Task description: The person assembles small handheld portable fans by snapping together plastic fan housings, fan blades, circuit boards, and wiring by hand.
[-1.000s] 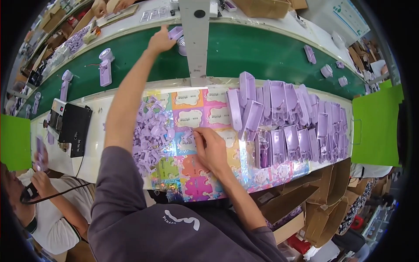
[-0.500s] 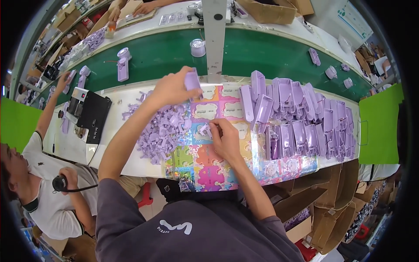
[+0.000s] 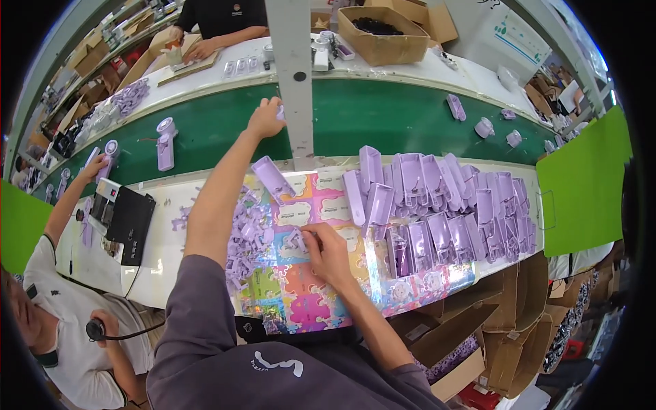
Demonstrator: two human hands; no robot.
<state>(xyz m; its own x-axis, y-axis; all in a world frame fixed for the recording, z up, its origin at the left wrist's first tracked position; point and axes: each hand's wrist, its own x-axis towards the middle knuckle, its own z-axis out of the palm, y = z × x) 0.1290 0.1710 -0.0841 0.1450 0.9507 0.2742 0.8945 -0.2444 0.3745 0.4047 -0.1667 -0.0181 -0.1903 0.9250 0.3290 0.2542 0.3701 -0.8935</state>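
My left hand (image 3: 265, 120) is stretched far out over the green conveyor belt (image 3: 383, 113), right beside the grey post (image 3: 295, 75), with its fingers closed on a small lilac piece (image 3: 279, 109). Over the colourful puzzle-pattern mat (image 3: 301, 287), my right hand (image 3: 329, 250) pinches a small lilac part (image 3: 296, 239). One open lilac case (image 3: 272, 179) lies on the mat under my left forearm. A heap of small lilac parts (image 3: 246, 236) sits left of my right hand. Rows of lilac cases (image 3: 444, 205) fill the mat's right side.
A black device (image 3: 126, 222) lies on the white bench at the left, where a seated person's hand (image 3: 96, 167) reaches the belt. Loose lilac items (image 3: 165, 147) ride the belt. Another person works behind it near a cardboard box (image 3: 383, 34). Green panels stand on both sides.
My left hand came back from the belt over the mat with a lilac case, then reached out to the belt again by the post. A case now lies on the mat. My right hand stayed put.
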